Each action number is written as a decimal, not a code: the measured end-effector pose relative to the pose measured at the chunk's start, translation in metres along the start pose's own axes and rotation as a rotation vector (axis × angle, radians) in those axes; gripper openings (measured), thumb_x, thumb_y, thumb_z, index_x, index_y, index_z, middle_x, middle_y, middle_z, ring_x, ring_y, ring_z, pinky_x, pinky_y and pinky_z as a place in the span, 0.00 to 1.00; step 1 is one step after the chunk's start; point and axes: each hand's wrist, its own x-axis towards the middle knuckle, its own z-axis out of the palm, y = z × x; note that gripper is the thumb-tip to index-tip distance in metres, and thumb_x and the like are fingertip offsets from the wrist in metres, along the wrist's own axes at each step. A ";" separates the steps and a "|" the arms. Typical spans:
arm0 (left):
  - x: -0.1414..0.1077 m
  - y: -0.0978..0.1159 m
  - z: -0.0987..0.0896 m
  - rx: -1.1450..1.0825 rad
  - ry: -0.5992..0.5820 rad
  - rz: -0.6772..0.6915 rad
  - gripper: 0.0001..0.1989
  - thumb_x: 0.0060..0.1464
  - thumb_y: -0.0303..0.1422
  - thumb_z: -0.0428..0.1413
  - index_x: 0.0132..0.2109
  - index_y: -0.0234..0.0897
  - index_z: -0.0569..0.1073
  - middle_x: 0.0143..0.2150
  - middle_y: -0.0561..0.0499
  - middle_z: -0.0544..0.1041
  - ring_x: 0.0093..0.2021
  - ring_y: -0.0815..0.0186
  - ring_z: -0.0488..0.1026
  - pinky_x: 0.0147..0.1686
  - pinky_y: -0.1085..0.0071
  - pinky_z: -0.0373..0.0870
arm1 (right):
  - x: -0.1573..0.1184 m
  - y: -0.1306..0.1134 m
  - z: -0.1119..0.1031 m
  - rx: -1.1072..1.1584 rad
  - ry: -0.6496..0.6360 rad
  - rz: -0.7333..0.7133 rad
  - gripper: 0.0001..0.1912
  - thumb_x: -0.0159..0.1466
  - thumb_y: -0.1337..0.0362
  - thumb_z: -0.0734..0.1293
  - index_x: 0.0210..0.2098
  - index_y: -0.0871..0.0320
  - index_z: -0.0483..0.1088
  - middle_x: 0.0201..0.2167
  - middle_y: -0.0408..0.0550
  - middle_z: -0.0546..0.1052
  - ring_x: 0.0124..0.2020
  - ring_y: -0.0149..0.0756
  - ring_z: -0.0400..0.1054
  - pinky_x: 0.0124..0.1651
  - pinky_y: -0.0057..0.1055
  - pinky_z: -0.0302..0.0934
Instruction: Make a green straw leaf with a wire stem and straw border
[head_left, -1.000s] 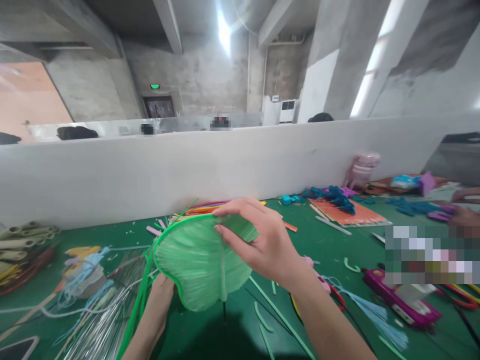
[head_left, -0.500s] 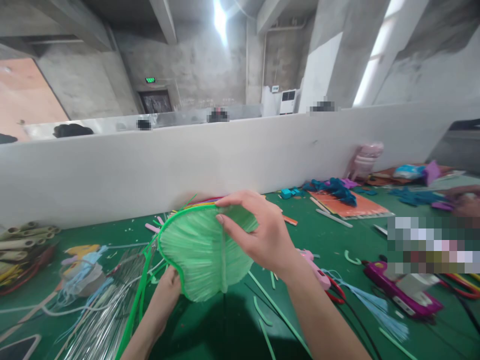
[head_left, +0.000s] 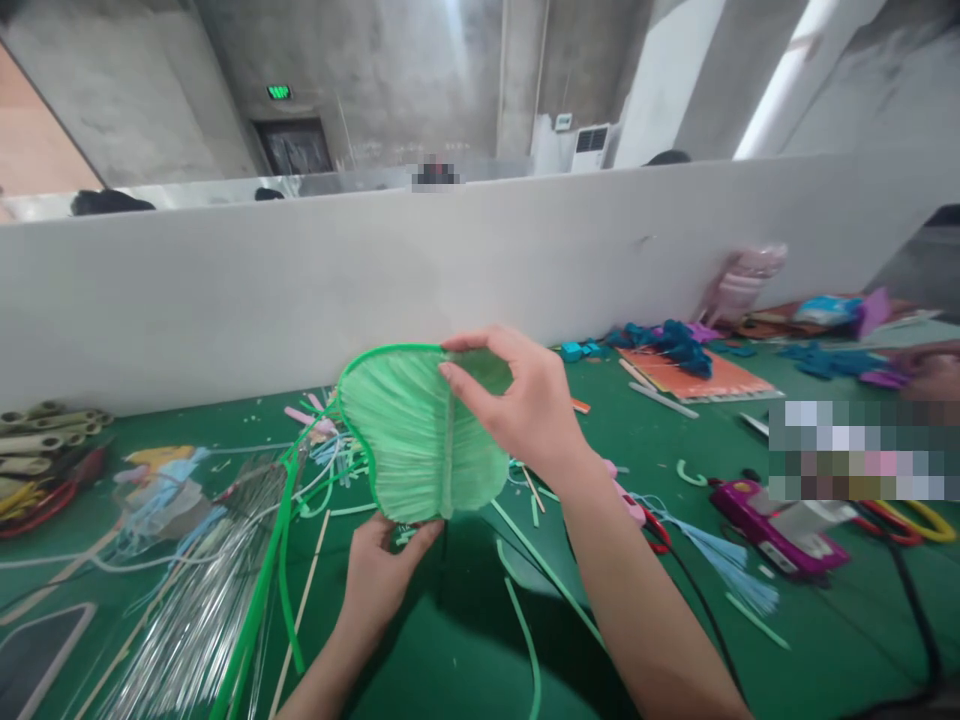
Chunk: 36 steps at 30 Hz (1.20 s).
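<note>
A green, ribbed, leaf-shaped fan (head_left: 409,430) stands upright in front of me, with a pale rib down its middle and a bright green strip along its top and left edge. My right hand (head_left: 517,400) pinches its top edge between thumb and fingers, near the end of the rib. My left hand (head_left: 386,565) is closed at the bottom edge, its thumb by the foot of the rib and its other fingertips partly hidden behind the fan. Loose bright green strips (head_left: 277,530) trail from the left edge down to the table.
Clear thin rods (head_left: 202,590) and a phone (head_left: 45,650) lie at left. Green offcuts (head_left: 551,560) are scattered at centre right. A pink-handled tool (head_left: 626,495), blue tassel (head_left: 720,560) and purple power strip (head_left: 780,530) lie further right. A white partition (head_left: 225,290) stands behind; another person's hand (head_left: 934,380) shows at far right.
My left hand has come from behind the fan's left side to its bottom edge. The view has tilted down; my right hand still pinches the top edge.
</note>
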 end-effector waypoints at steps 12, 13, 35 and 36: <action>-0.006 0.006 0.016 -0.288 0.070 -0.072 0.14 0.44 0.40 0.69 0.32 0.33 0.81 0.31 0.46 0.84 0.35 0.61 0.80 0.39 0.69 0.75 | 0.002 0.005 0.003 -0.049 0.046 0.074 0.07 0.64 0.65 0.69 0.41 0.58 0.76 0.41 0.47 0.82 0.44 0.39 0.75 0.51 0.38 0.68; -0.005 0.006 0.015 -0.297 0.079 -0.066 0.14 0.44 0.40 0.69 0.32 0.33 0.81 0.31 0.47 0.84 0.34 0.62 0.80 0.38 0.70 0.75 | 0.002 0.005 0.003 -0.048 0.059 0.082 0.07 0.64 0.65 0.69 0.41 0.58 0.76 0.41 0.47 0.82 0.44 0.39 0.75 0.51 0.38 0.67; -0.009 0.046 -0.007 -0.086 0.186 0.334 0.05 0.43 0.30 0.67 0.32 0.39 0.83 0.30 0.52 0.83 0.32 0.63 0.81 0.35 0.74 0.77 | 0.007 0.044 0.005 0.089 -0.008 0.415 0.15 0.61 0.59 0.70 0.43 0.62 0.80 0.38 0.52 0.82 0.38 0.38 0.72 0.44 0.36 0.64; -0.009 0.046 -0.007 -0.080 0.176 0.337 0.04 0.44 0.30 0.67 0.32 0.38 0.82 0.29 0.52 0.83 0.31 0.63 0.81 0.34 0.74 0.77 | 0.007 0.044 0.005 0.088 -0.006 0.413 0.15 0.61 0.58 0.70 0.43 0.62 0.80 0.39 0.52 0.82 0.38 0.38 0.72 0.44 0.36 0.64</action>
